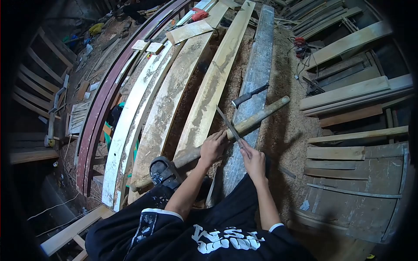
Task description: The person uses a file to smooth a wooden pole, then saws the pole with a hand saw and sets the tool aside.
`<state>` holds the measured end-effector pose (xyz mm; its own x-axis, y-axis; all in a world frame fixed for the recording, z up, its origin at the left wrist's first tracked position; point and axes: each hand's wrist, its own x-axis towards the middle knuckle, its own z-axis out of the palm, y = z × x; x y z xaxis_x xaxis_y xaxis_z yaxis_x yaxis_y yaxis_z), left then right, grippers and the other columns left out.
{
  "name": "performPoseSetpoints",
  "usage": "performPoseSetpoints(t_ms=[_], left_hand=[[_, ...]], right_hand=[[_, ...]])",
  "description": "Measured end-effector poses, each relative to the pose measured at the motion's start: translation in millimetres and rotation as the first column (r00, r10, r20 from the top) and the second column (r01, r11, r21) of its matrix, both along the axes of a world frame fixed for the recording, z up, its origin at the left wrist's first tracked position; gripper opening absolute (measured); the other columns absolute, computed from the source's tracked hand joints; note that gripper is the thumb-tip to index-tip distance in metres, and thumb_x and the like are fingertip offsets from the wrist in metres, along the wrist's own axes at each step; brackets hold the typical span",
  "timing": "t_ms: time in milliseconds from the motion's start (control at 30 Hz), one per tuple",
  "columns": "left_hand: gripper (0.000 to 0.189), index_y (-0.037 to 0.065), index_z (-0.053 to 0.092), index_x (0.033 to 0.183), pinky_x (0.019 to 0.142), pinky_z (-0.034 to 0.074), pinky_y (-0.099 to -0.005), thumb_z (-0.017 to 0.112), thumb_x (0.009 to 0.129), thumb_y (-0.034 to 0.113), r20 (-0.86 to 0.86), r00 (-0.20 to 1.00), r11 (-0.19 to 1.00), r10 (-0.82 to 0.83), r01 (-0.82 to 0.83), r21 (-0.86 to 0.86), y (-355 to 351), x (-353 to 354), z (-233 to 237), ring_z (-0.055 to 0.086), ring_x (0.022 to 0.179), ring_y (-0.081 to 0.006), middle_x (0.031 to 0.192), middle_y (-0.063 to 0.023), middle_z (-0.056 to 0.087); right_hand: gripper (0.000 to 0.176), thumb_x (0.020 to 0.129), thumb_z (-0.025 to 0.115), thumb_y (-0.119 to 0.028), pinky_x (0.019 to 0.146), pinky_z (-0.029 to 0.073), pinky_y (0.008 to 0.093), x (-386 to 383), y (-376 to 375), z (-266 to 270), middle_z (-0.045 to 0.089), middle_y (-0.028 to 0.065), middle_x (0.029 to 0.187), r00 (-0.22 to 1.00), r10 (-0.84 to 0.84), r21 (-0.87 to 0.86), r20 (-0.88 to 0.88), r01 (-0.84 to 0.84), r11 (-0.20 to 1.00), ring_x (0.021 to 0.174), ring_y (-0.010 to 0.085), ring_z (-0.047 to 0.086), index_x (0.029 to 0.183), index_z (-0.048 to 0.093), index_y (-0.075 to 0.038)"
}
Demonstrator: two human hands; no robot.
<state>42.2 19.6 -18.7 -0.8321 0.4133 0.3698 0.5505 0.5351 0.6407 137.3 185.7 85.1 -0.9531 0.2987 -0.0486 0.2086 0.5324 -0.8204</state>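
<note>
A round wooden pole lies slantwise across a grey weathered plank. My left hand is closed around the pole near its middle. Close beside it, my right hand grips the near end of a long, narrow, flat metal blade, which crosses the pole at an angle. Whether it is a saw, a file or a knife I cannot make out. My sandalled foot is against the pole's lower left part. Above the pole, a dark-handled tool with a metal end lies on the plank.
Long pale boards, a white board and a dark red curved beam stretch away at left. A red power tool sits at the back. Stacked lumber lines the right side; sawdust covers the ground.
</note>
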Motion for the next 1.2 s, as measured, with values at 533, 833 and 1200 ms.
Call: performPoseSetpoints(t_ms=[533,833,1200], left_hand=[[0.050,0.001,0.069,0.126,0.093,0.058,-0.0428,0.080,0.086,0.029,0.007,1.000,0.999,-0.028,0.028,-0.026,-0.2,-1.6,-0.2,0.070,0.111,-0.0349,0.127,-0.0185,0.071],[0.049,0.003,0.067,0.128,0.090,0.057,-0.0440,0.076,0.089,0.031,0.208,0.965,0.987,-0.158,0.159,0.011,-6.1,-10.7,-0.3,0.067,0.107,-0.0359,0.125,-0.0171,0.070],[0.050,0.000,0.070,0.124,0.092,0.055,-0.0441,0.082,0.082,0.023,0.343,0.939,0.998,-0.015,-0.004,0.055,2.3,-0.1,7.0,0.064,0.107,-0.0365,0.125,-0.0175,0.071]], right_hand=[[0.031,0.098,0.069,-0.018,0.082,0.058,0.0441,26.3,14.5,60.8,0.074,0.0221,0.106,0.999,-0.039,0.175,0.019,0.035,0.984,0.100,0.0405,0.072,0.128,0.072,-0.010],[0.031,0.099,0.069,-0.013,0.085,0.059,0.0408,37.0,4.6,41.4,0.073,0.0219,0.113,0.992,-0.067,0.094,0.105,0.057,0.994,0.106,0.0363,0.072,0.128,0.071,-0.004],[0.033,0.098,0.066,-0.006,0.089,0.058,0.0410,31.2,0.0,25.0,0.073,0.0218,0.118,0.999,0.022,0.076,0.045,-0.026,0.997,0.109,0.0368,0.072,0.130,0.068,0.000]])
